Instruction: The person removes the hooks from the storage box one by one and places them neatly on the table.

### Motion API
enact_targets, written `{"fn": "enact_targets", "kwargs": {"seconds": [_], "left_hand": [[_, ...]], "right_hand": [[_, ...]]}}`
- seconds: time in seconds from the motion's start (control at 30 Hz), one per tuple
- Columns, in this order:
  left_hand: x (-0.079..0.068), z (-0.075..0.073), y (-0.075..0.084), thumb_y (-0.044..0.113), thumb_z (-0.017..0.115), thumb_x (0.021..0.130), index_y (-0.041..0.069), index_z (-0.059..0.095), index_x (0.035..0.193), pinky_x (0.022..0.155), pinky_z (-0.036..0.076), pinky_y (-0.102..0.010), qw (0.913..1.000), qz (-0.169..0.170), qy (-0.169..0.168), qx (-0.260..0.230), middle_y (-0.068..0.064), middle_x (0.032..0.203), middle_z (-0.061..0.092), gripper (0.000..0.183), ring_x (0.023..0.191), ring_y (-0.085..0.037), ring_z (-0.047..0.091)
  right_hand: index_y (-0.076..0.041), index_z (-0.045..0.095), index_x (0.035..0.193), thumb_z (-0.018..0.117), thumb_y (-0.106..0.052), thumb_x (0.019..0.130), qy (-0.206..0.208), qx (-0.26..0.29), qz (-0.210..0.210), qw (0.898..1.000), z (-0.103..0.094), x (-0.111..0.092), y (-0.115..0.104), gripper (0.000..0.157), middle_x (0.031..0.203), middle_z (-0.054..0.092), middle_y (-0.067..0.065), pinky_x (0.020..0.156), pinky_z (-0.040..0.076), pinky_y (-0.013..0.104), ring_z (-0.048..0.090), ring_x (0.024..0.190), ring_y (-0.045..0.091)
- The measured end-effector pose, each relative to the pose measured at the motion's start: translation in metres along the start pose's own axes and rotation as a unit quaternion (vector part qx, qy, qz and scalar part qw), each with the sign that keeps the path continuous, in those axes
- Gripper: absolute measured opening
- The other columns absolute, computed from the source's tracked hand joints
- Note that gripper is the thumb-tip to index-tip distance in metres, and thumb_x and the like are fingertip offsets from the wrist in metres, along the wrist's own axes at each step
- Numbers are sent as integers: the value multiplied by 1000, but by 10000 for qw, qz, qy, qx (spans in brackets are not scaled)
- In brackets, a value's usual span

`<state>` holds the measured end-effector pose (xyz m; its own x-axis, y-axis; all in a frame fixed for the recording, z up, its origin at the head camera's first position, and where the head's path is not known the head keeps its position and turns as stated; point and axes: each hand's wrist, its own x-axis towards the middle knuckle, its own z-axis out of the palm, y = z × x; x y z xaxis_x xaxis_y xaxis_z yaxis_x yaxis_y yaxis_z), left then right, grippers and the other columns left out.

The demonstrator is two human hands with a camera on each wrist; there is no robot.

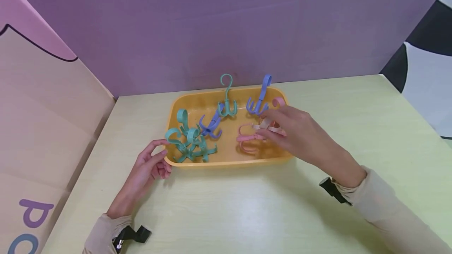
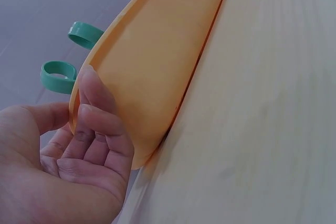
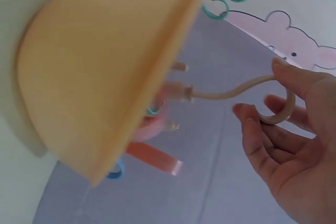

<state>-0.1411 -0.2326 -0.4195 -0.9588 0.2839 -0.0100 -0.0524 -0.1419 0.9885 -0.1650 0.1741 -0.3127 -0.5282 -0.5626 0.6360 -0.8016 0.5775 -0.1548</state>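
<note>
A yellow-orange plastic basket (image 1: pixel 226 164) sits on the table, with multi-pronged hanging hooks inside. My left hand (image 1: pixel 144 167) grips its rim at the near left corner, thumb and fingers either side of the edge in the left wrist view. Over the basket's right side, my right hand (image 1: pixel 298 132) pinches the curved end of a beige hook (image 3: pixel 231 96), whose prongs overlap the basket edge in the right wrist view. Pink hooks (image 1: pixel 250 138) lie under and beside that hand, partly hidden by it. Several green hooks (image 1: pixel 192 136) cluster at the left, near my left hand.
One blue-purple hook (image 1: pixel 212 124) lies mid-basket. Another purple hook (image 1: pixel 262 95) and a green hook (image 1: pixel 227 105) lean on the far wall, their tops above the rim. Behind the pale wooden table (image 1: pixel 226 207) rises a purple panel (image 1: pixel 212 30); a printed panel (image 1: pixel 46 109) borders the left.
</note>
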Motion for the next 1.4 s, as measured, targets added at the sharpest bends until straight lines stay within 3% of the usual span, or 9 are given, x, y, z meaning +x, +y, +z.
{"fn": "enact_targets", "kwargs": {"seconds": [0.13, 0.33, 0.53, 1.1, 1.4], "left_hand": [[1, -1, 1, 20, 50, 106, 6, 44, 133, 52, 49, -22, 10000, -21, 20, 52, -3, 68, 70, 31, 55, -15, 63], [2, -3, 1, 19, 49, 107, 4, 42, 134, 52, 49, -22, 10000, -15, 3, 58, -3, 68, 69, 32, 56, -15, 63], [1, -5, -1, 20, 49, 106, 2, 41, 135, 53, 49, -23, 9999, -55, 9, 85, -3, 68, 69, 35, 56, -15, 63], [0, -7, 1, 20, 49, 107, -1, 37, 136, 53, 48, -22, 9999, -24, 24, 166, -3, 68, 69, 38, 57, -15, 63], [0, -5, 3, 20, 49, 107, 2, 41, 134, 53, 49, -23, 9999, -35, 18, 148, -3, 69, 69, 33, 57, -14, 63]], "right_hand": [[-6, 66, 103, 52, -54, 97, 523, -51, -84, 9986, -12, 3, -5, 50, 79, 62, 4, 56, 50, 29, 59, 69, 14], [-2, 68, 105, 56, -51, 98, 998, -42, -52, 9950, -25, 7, -6, 51, 84, 67, 5, 62, 50, 30, 62, 72, 14], [0, 67, 106, 56, -49, 99, 1035, -114, -119, 9945, -30, 9, -1, 50, 88, 69, 6, 68, 51, 27, 65, 74, 18], [3, 64, 116, 56, -50, 98, 1277, -182, 305, 9912, -51, 8, 6, 56, 88, 66, 10, 75, 42, 17, 58, 78, 19], [4, 65, 114, 58, -52, 97, 1575, -369, 507, 9855, -63, 7, 12, 59, 92, 68, 14, 77, 37, 11, 59, 77, 20]]}}
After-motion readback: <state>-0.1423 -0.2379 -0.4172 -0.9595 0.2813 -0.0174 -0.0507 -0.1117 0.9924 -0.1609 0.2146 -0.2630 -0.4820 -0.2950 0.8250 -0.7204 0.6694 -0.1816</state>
